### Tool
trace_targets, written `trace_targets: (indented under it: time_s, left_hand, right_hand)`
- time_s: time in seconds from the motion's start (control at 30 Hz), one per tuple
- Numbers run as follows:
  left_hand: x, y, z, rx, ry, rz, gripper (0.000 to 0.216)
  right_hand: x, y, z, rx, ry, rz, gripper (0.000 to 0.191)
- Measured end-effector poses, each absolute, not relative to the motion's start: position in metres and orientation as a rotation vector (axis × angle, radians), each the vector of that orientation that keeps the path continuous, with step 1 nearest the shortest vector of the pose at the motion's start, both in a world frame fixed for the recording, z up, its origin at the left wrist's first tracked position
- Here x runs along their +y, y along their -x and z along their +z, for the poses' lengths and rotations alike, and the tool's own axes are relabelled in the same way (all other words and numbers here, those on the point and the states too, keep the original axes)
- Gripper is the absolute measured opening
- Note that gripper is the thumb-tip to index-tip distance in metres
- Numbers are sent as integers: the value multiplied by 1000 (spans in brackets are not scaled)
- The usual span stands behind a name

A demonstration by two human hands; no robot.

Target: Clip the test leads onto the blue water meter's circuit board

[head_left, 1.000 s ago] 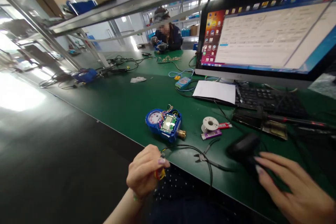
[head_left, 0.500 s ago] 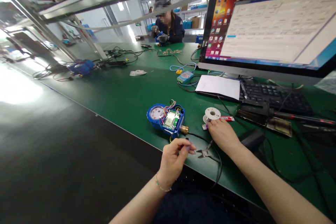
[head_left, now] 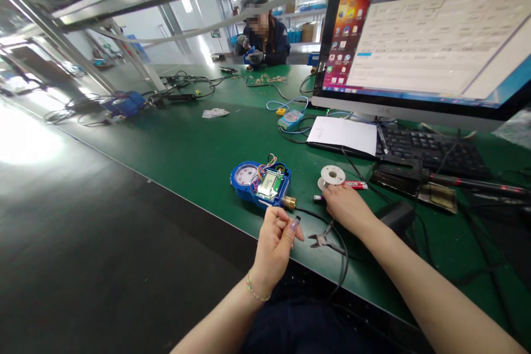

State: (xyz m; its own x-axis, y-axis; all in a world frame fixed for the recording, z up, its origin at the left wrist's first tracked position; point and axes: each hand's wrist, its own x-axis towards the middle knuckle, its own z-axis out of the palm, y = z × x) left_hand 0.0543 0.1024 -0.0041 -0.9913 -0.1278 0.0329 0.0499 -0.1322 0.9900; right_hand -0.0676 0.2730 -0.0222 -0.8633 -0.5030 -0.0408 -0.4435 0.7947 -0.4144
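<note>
My left hand (head_left: 274, 240) is closed in a pinch near the table's front edge. A small black piece (head_left: 297, 219) shows at its thumb and fingertip. Just beyond lies an opened blue meter (head_left: 261, 182) with a round dial, a small display, loose coloured wires and a brass fitting. My right hand (head_left: 346, 206) rests on the table with curled fingers beside a white spool (head_left: 332, 175). A small dark object with a pale tip (head_left: 318, 198) sticks out by those fingertips; its kind is unclear. Between my hands lie cutting pliers (head_left: 324, 239), jaws apart.
A black cable (head_left: 345, 251) loops from the meter past the pliers. A red-and-white packet (head_left: 357, 185) lies behind the right hand. Further back are paper (head_left: 346, 135), a keyboard (head_left: 431, 149), a monitor (head_left: 418, 50) and a blue box (head_left: 290, 119). Another person (head_left: 265, 38) works across the table.
My left fingers have drawn together and turned upward, bringing the black piece into sight. The right hand stays by the spool; the small object at its fingertips has shifted slightly. The view moved a little.
</note>
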Motion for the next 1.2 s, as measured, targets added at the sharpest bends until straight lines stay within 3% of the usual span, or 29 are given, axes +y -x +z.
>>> trace_targets:
  time_s: [0.07, 0.23, 0.4, 0.53, 0.7, 0.97, 1.2]
  left_hand:
    - [104, -55, -3, -1975, -96, -2294, 30]
    - [109, -51, 0, -1871, -77, -2422, 35]
    - [113, -47, -4, -1789, -6, -2594, 26]
    - [112, -47, -5, -1799, -23, -2589, 28]
    - [113, -49, -3, -1854, 0, -2603, 33]
    - [113, -47, -4, -1941, 11, -2608, 38]
    - [114, -46, -7, -1941, 13, -2621, 42]
  right_hand:
    - [273, 54, -21, 2723, 670, -905, 9]
    - [258, 5, -24, 2053, 566, -1691, 33]
    - [240, -22, -28, 1508, 369, -2064, 38]
    - [239, -23, -27, 1291, 213, -2186, 37]
    - [242, -19, -30, 1168, 80, -2162, 69]
    - [241, -19, -31, 1096, 25, -2055, 55]
    - [243, -22, -32, 1084, 34, -2023, 54]
